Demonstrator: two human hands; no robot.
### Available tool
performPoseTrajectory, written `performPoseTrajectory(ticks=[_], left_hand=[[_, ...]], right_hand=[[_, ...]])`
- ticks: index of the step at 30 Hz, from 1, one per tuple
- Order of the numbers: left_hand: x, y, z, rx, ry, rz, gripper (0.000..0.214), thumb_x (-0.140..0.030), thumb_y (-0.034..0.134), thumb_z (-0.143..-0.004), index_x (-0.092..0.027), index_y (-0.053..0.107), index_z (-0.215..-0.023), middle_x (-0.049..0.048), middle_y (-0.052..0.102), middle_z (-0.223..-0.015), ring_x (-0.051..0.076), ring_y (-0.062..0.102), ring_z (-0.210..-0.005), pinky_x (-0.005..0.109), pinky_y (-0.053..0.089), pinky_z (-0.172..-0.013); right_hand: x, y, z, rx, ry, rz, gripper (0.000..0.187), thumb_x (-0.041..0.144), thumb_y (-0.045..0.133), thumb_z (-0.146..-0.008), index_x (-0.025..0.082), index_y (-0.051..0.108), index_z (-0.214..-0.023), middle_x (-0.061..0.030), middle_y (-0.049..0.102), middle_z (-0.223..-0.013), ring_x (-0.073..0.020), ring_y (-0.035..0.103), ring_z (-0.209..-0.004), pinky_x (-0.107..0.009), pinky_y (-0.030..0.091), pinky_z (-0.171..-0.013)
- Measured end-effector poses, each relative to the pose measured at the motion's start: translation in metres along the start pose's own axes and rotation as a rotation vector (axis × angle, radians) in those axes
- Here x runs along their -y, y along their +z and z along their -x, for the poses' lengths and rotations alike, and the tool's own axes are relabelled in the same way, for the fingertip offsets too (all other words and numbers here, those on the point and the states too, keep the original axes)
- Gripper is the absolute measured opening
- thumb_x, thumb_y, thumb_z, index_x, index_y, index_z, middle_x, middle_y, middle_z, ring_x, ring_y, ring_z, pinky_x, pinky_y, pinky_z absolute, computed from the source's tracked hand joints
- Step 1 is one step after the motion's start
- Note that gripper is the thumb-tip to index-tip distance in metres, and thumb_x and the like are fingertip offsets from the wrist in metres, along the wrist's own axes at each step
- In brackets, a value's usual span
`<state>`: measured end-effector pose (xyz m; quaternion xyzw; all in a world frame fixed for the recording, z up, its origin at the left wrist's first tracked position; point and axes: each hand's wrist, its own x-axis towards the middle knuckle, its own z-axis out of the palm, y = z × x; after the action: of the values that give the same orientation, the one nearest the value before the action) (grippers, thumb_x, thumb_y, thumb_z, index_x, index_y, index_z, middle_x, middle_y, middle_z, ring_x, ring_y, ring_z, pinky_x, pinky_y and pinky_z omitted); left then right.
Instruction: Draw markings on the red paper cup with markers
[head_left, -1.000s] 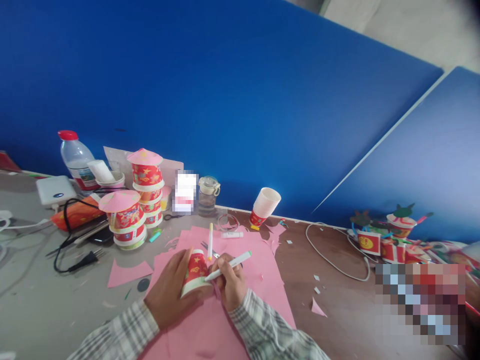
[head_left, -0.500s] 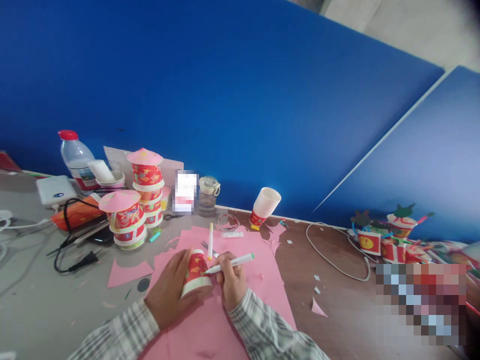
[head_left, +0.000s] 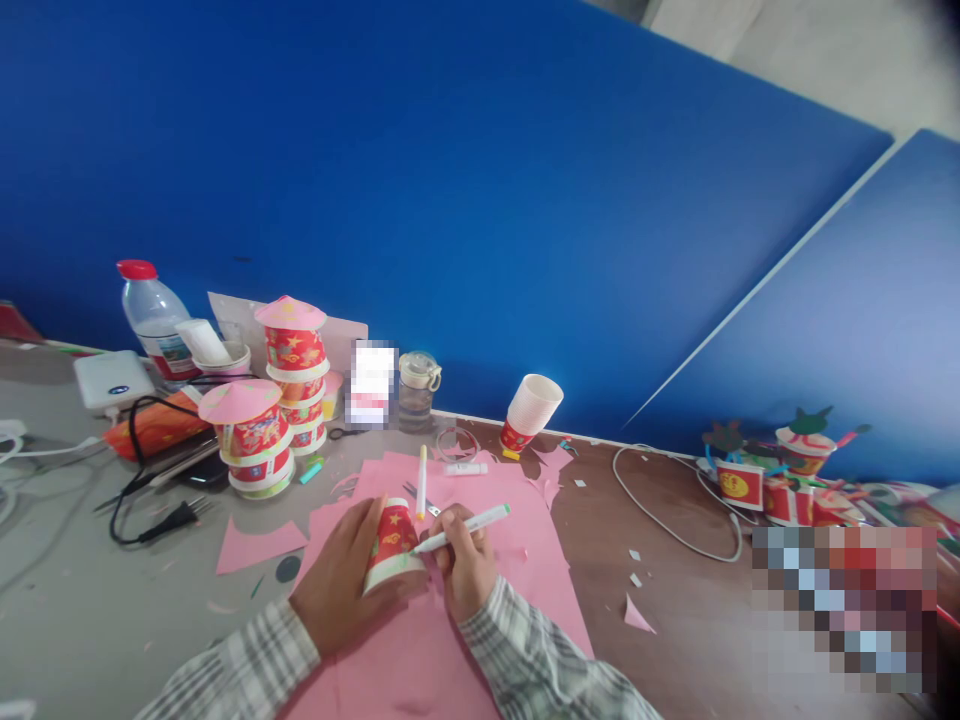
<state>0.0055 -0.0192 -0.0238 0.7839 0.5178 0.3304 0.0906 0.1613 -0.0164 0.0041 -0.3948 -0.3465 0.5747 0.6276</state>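
Observation:
My left hand [head_left: 341,580] is wrapped round a red paper cup [head_left: 394,535] with yellow stars and a white rim, lying on its side with the rim toward me. In my right hand [head_left: 466,565] is a white marker [head_left: 472,523] with a green end, held like a pen. Its tip touches the cup near the rim, where light green colour shows on the white. Beneath both hands lies pink paper [head_left: 525,590]. Just beyond the cup are a yellow-ended marker [head_left: 421,480] and the partly hidden scissors [head_left: 420,497].
At left stand two cup towers with pink cone roofs [head_left: 291,312], a bottle [head_left: 154,320] and a black plug [head_left: 176,517]. A glass jar [head_left: 416,390] and stacked paper cups [head_left: 531,410] stand by the blue partition [head_left: 480,200]. A white cable [head_left: 675,545] and decorated cups [head_left: 739,485] lie right.
The marker tip has shifted slightly down toward the cup's rim. More light green shows on the white band. My left hand keeps its place on the cup.

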Motion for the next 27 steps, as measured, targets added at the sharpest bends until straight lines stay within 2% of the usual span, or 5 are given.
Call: performPoseTrajectory(ticks=[7, 16, 27], left_hand=[[0.0024, 0.0018, 0.0003, 0.007, -0.016, 0.0, 0.09, -0.067, 0.053, -0.057, -0.025, 0.015, -0.126, 0.0075, 0.038, -0.124, 0.029, 0.033, -0.114, 0.046, 0.04, -0.09], [0.0022, 0.0015, -0.0003, 0.006, 0.007, -0.009, 0.089, -0.066, 0.053, -0.058, -0.023, 0.016, -0.126, 0.0083, 0.039, -0.124, 0.029, 0.034, -0.113, 0.045, 0.041, -0.089], [0.0006, -0.0014, -0.0004, 0.002, 0.028, -0.005, 0.088, -0.068, 0.049, -0.06, -0.024, 0.012, -0.127, 0.0097, 0.037, -0.124, 0.029, 0.033, -0.114, 0.046, 0.041, -0.089]], right_hand=[[0.0007, 0.0013, -0.002, -0.052, -0.017, 0.005, 0.032, 0.043, 0.059, -0.065, 0.017, 0.057, -0.048, 0.0098, 0.039, -0.026, -0.0053, 0.027, -0.025, -0.014, 0.024, -0.028], [-0.0008, 0.0008, -0.0028, -0.022, -0.007, 0.004, 0.032, 0.042, 0.061, -0.065, 0.016, 0.057, -0.048, 0.009, 0.041, -0.027, -0.0047, 0.027, -0.023, -0.014, 0.023, -0.027], [0.0004, 0.0008, 0.0018, 0.039, 0.025, -0.018, 0.031, 0.039, 0.059, -0.066, 0.018, 0.054, -0.044, 0.0105, 0.036, -0.024, -0.0048, 0.024, -0.021, -0.014, 0.021, -0.025]])
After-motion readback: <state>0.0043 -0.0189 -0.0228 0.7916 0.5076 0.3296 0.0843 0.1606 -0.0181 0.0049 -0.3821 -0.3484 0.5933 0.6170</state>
